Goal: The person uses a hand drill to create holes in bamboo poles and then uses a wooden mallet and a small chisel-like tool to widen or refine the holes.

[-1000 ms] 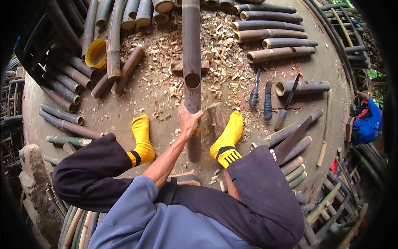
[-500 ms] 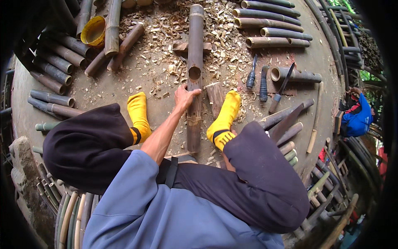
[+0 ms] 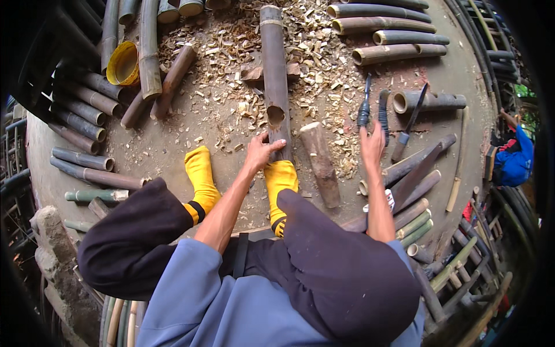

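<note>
A dark brown bamboo tube (image 3: 273, 69) with a notch cut in its upper side lies lengthwise before me. My left hand (image 3: 264, 151) is closed round it just below the notch, thumb across the top. My yellow-socked right foot (image 3: 281, 184) rests over the tube's near end. To the right, my right hand (image 3: 373, 141) reaches out with fingers apart, its tips at the handle end of a thin-bladed chisel (image 3: 363, 111); whether they touch it I cannot tell. Beside that lies a tool with a dark wrapped handle (image 3: 383, 110). A long-bladed knife (image 3: 411, 118) rests farther right.
A wooden block (image 3: 251, 73) sits under the tube's far part. Shavings (image 3: 231, 55) cover the ground there. A short log (image 3: 319, 162) lies between foot and right hand. Bamboo pieces (image 3: 384, 26) lie at both sides, near a yellow bucket (image 3: 122, 63). Another person (image 3: 513, 165) is at far right.
My right hand has come into view and stretched forward to the tools. My right foot has moved left onto the bamboo tube. My left hand keeps its hold on the tube.
</note>
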`<action>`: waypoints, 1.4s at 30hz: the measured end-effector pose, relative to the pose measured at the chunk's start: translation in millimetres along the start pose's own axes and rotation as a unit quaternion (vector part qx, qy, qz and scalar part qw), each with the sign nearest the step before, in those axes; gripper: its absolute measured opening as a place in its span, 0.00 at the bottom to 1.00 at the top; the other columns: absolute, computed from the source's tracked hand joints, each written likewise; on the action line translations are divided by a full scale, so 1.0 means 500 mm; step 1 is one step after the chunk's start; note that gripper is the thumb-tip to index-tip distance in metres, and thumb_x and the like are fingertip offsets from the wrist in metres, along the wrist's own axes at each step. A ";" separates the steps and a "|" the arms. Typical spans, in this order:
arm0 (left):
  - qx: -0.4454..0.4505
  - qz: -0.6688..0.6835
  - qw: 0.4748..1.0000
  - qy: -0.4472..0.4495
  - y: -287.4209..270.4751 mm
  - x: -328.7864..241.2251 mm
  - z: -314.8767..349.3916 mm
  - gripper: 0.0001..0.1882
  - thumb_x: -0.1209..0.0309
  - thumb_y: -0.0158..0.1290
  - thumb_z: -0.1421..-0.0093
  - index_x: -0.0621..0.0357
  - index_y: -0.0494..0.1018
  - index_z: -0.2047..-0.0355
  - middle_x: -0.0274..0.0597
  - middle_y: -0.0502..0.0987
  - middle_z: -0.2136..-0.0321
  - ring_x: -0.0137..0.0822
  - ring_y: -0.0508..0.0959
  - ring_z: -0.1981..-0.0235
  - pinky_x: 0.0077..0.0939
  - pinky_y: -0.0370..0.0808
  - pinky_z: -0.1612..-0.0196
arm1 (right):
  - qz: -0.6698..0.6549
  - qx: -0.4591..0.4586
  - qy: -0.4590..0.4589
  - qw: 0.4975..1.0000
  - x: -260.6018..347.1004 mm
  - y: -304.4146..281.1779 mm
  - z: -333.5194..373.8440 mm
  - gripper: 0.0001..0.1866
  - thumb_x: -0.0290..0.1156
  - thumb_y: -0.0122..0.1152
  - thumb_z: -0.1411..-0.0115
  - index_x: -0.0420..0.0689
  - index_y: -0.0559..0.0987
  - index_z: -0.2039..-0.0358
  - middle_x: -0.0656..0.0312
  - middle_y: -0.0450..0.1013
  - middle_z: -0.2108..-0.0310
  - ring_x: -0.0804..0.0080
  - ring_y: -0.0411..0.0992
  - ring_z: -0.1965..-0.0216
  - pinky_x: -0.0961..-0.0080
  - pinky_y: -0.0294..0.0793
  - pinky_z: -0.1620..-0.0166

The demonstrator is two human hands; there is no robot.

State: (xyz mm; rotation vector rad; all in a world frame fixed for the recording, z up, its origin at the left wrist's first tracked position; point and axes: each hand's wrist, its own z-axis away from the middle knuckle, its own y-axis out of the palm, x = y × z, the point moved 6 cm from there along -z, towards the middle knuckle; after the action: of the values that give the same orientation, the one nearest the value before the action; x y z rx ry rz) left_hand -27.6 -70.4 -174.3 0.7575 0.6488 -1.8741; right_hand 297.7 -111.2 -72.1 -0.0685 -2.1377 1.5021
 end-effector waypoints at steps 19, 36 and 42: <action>-0.019 -0.077 0.876 0.477 0.010 -0.525 0.066 0.24 0.67 0.62 0.53 0.54 0.69 0.56 0.40 0.75 0.70 0.35 0.77 0.71 0.35 0.77 0.65 | -0.516 0.100 0.109 0.844 0.240 -0.178 -0.044 0.41 0.39 0.66 0.49 0.45 0.56 0.38 0.51 0.64 0.48 0.71 0.67 0.58 0.74 0.69 0.52; 0.027 0.095 0.959 0.266 -0.043 -0.342 -0.031 0.18 0.74 0.62 0.53 0.58 0.69 0.62 0.30 0.72 0.74 0.22 0.72 0.72 0.18 0.71 0.66 | -0.195 0.399 0.278 0.852 0.067 0.039 0.290 0.49 0.34 0.68 0.64 0.43 0.54 0.40 0.39 0.69 0.54 0.43 0.69 0.53 0.58 0.68 0.50; 0.056 0.017 0.950 0.307 -0.029 -0.372 -0.037 0.16 0.74 0.60 0.47 0.58 0.68 0.61 0.32 0.74 0.72 0.23 0.74 0.72 0.14 0.72 0.70 | -0.236 0.341 0.264 0.871 0.092 0.017 0.253 0.48 0.37 0.72 0.64 0.38 0.57 0.44 0.40 0.69 0.53 0.48 0.70 0.51 0.59 0.68 0.49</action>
State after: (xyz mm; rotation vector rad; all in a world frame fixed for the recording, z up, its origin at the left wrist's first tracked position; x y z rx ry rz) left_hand 24.6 57.1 -47.3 1.4432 0.9059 -1.6449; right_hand 200.4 -202.0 -93.4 0.2515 -1.0197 1.6030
